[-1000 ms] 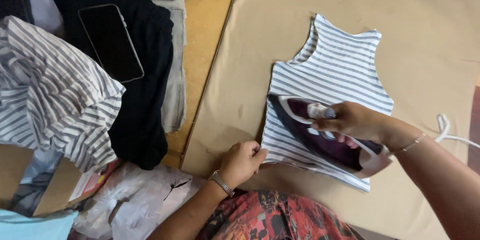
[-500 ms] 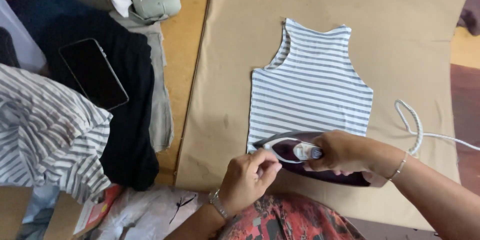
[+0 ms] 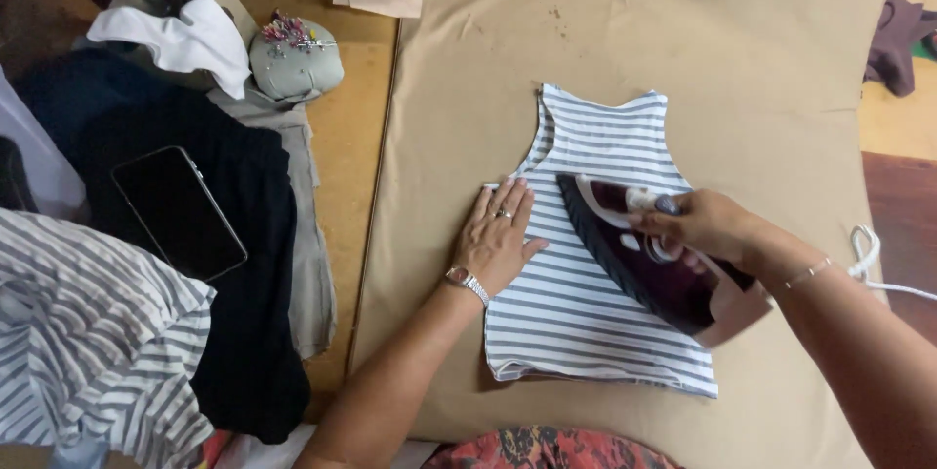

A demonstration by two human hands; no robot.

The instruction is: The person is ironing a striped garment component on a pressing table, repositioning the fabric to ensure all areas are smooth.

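View from above of a pressing station. A sleeveless striped top [image 3: 605, 332], white with grey bands, lay flat on a tan padded cover [image 3: 742, 69] spread over the wooden counter [image 3: 356, 108], its neckline pointing away from the person and its hem nearest to them. The left hand [image 3: 495, 235] rested palm down with fingers spread on the left edge of the garment, partly on the cover; it grasped nothing, so its grip was fully open and flat. A ring showed on one finger and a metal watch [image 3: 467, 281] on the wrist. The right hand [image 3: 698, 225] was wrapped around the handle of a dark maroon iron [image 3: 644, 259], the grip closed firmly on it; the iron's sole sat on the right half of the top, with its tip pointing towards the neckline and close to the left fingertips. A thin bracelet [image 3: 808, 272] circled the right wrist, and a white cord [image 3: 874, 269] trailed off at the right edge. To the left of the cover lay a dark garment [image 3: 249, 332] bearing a black phone [image 3: 179, 212], a striped cloth [image 3: 88, 332] nearer the person, and a grey-green pincushion [image 3: 296, 61] studded with pins.
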